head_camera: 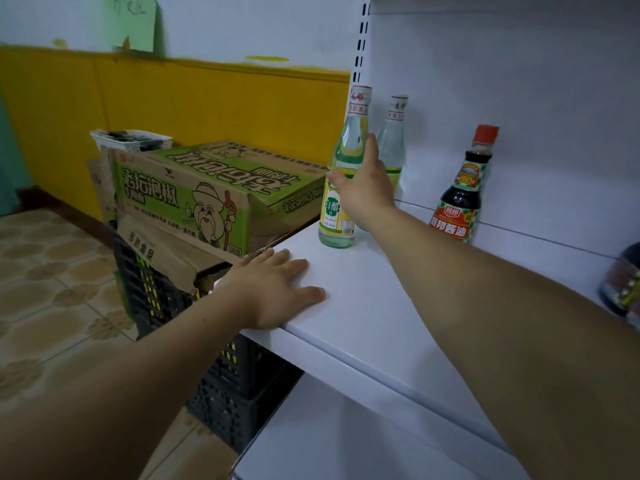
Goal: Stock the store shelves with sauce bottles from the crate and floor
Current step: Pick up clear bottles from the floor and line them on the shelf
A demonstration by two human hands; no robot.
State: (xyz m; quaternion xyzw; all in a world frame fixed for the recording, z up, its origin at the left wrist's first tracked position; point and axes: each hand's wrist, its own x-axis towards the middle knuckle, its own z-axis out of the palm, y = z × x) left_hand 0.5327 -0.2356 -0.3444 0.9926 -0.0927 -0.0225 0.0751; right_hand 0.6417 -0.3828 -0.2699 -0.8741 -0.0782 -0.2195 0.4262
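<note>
right hand [363, 192] wraps the upright bottle [338, 216] at the left edge of the shelf [388, 306]; left hand [273, 289] lies flat on its front corner.

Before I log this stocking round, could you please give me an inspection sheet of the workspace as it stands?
surface: white shelf, with bottles at its left end and along the back.
job's things: front clear bottle upright near the left edge; second clear bottle behind it; dark sauce bottle upright further right; cut-off dark bottle at the picture's right edge.
clutter: cardboard box on black crates beside the shelf.
grips: right hand wraps the front clear bottle; left hand lies flat on the shelf corner.
cables: nothing seen.
surroundings: tiled floor, yellow wall.
</note>
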